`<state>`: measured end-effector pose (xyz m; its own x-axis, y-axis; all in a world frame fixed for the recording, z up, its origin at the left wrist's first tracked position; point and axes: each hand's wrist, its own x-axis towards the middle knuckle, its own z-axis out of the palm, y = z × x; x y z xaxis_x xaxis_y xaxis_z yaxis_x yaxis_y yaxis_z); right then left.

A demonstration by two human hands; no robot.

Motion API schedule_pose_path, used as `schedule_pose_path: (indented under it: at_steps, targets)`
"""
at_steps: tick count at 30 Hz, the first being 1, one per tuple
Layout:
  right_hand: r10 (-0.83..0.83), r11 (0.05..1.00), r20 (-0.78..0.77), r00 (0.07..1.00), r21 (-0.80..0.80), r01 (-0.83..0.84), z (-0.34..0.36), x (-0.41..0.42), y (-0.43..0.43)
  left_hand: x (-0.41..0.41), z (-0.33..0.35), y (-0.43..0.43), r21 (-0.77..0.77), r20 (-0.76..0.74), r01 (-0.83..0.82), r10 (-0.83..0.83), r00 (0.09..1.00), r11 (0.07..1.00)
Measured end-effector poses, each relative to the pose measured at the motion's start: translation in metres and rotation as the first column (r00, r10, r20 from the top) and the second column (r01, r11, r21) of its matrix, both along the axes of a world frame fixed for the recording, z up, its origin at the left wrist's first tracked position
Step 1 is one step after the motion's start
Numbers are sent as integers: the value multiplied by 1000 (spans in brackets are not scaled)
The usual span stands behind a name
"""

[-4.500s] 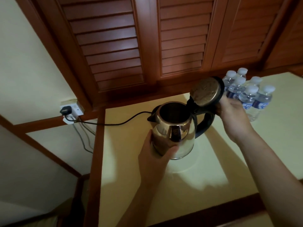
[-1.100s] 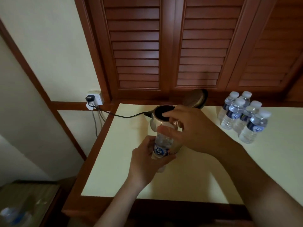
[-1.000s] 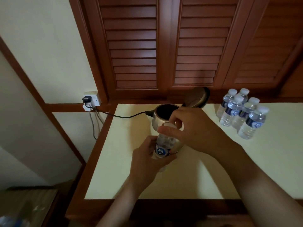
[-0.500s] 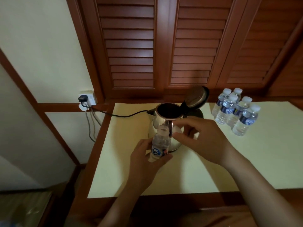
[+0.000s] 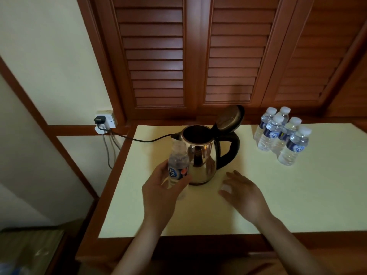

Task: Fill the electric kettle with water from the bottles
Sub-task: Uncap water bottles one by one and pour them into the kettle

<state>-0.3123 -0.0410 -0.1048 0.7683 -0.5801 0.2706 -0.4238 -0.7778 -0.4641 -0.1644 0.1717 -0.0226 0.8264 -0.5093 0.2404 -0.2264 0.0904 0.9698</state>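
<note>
A shiny steel electric kettle point(image 5: 200, 155) stands on the cream table top point(image 5: 297, 195), its lid point(image 5: 230, 120) hinged up and the dark inside showing. My left hand point(image 5: 158, 193) grips a small clear water bottle point(image 5: 177, 165) with a blue label, upright, just left of the kettle and touching its side; the bottle's neck has no cap. My right hand point(image 5: 244, 193) is low over the table to the right of the kettle, with a small white bottle cap point(image 5: 226, 187) between thumb and fingers. Several capped bottles point(image 5: 282, 135) stand grouped at the back right.
The kettle's black cord point(image 5: 151, 139) runs left to a wall socket point(image 5: 105, 122). Wooden louvred doors point(image 5: 198, 56) rise behind the table. The table has a dark wooden rim point(image 5: 111, 179); the floor drops away to the left.
My right hand left the bottle's neck and dropped to the table with the cap. The left hand kept the bottle and moved it a little left of the kettle.
</note>
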Motion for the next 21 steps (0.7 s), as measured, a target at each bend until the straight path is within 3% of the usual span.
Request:
schedule_pose_path:
  at_steps: [8, 15, 21]
  targets:
    - [-5, 1000, -8, 1000, 2, 5, -10, -2, 4, 14, 19, -1, -7, 54, -77, 77, 996, 997]
    - [14, 999, 19, 1000, -29, -14, -11, -3, 4, 53, 53, -11, 27, 298, -137, 122, 947, 990]
    - [8, 998, 42, 999, -63, -5, -11, -3, 4, 89, 66, -25, 74, 452, -97, 53, 890, 992]
